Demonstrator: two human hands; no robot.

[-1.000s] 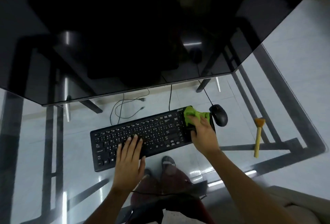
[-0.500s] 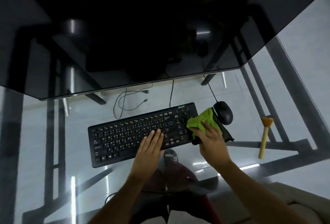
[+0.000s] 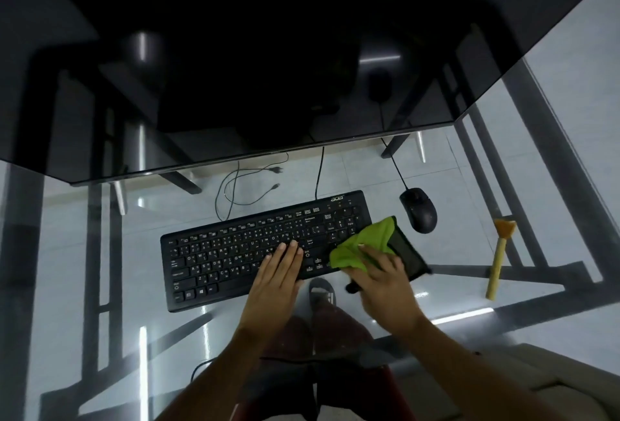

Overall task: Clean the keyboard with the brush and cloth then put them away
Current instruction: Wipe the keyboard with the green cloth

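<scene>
Left hand (image 3: 275,281) lies open and flat on the keyboard (image 3: 255,253) to steady it while right hand (image 3: 382,283) grips the cloth (image 3: 362,246), wiping its right end.

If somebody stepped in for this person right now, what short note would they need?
Left hand: flat on the keyboard, open, steadying it.
Right hand: fingers pressing the green cloth against the keyboard's right end, by the number pad.
Brush: lying untouched on the glass desk, right of the mouse.
Done: cloth wiping is under way; whether brushing happened cannot be told.
Left: finish wiping, brush if needed, put cloth and brush away.
</scene>
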